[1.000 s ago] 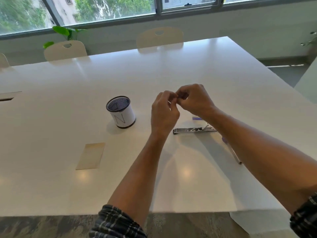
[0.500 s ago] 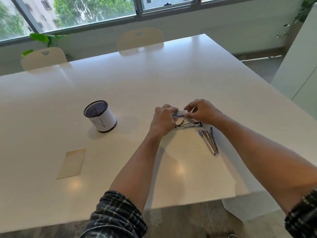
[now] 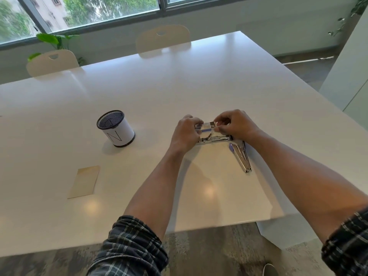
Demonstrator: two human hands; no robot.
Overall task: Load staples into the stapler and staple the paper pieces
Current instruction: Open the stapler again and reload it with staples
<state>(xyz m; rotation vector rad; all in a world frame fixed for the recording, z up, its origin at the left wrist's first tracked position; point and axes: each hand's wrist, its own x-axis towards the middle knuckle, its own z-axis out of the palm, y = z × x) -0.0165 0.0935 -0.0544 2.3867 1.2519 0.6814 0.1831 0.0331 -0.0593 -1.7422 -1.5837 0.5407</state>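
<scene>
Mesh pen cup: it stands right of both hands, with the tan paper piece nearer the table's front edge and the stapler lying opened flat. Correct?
Not quite. The head view shows the mesh pen cup standing left of both hands, the left hand and the right hand. The rest holds: the tan paper piece lies nearer the front edge, and the stapler lies opened flat.

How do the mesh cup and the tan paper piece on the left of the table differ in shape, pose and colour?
The mesh cup is a cylinder that stands upright, open top up; the tan paper piece is a flat rectangle that lies on the table. The mesh cup has a dark mesh rim and a white wrap with a letter N; the tan paper piece is plain beige. The cup sits farther from the person. Neither is touched by a hand.
</scene>
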